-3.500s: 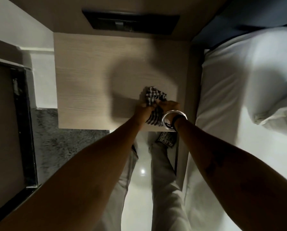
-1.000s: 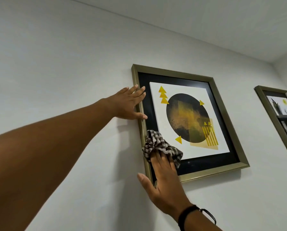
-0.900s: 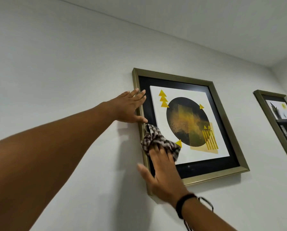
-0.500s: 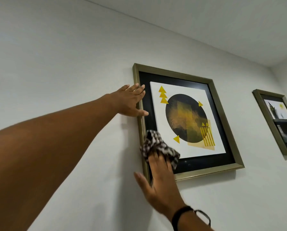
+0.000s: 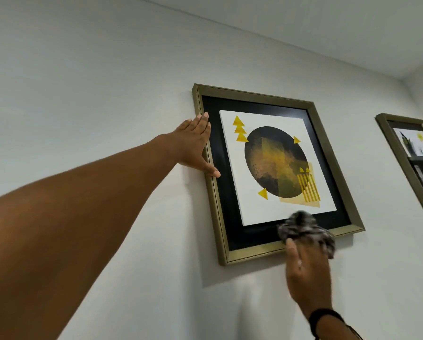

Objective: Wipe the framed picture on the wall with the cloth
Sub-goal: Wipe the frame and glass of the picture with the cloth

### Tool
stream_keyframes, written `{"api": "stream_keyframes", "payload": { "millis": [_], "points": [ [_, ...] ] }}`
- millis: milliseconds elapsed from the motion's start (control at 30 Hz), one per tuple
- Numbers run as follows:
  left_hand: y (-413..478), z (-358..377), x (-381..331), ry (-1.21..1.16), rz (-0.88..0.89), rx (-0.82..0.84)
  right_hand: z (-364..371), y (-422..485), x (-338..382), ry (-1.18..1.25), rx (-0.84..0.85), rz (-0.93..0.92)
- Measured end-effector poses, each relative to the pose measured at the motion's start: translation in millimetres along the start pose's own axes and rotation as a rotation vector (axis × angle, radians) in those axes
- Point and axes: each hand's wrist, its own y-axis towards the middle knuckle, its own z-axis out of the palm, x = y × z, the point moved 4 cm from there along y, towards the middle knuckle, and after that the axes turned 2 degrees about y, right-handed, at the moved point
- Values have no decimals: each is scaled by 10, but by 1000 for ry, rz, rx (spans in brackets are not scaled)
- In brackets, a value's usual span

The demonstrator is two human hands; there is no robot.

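A framed picture (image 5: 254, 99) with a gold frame, black mat and a dark circle with yellow triangles hangs on the white wall. My left hand (image 5: 193, 146) lies flat against the frame's left edge, fingers straight, thumb on the mat. My right hand (image 5: 306, 271) presses a black-and-white checked cloth (image 5: 303, 231) against the bottom of the picture, right of centre, over the lower mat and bottom frame rail. The cloth is bunched and blurred. A dark band is on my right wrist.
A second gold-framed picture (image 5: 399, 153) hangs on the same wall to the right, partly cut off by the image edge. The ceiling (image 5: 328, 28) meets the wall above, and a side wall begins at the far right corner.
My right hand has slid the cloth from the picture's lower left corner rightward along the bottom edge. My left hand stays on the left side of the frame.
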Motion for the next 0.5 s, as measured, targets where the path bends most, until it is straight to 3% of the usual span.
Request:
{"api": "stream_keyframes", "payload": {
  "millis": [67,133,333,500],
  "points": [
    [-44,62,-11,0,-7,17,-17,45,-58,28,-22,178],
    [-85,102,18,5,-7,26,86,5,161,35,6,218],
    [-118,88,199,-5,-2,23,497,-479,1087,124,167,-68],
    [-108,131,-10,-34,48,-16,465,-604,1073,173,315,-201]
  ]
}}
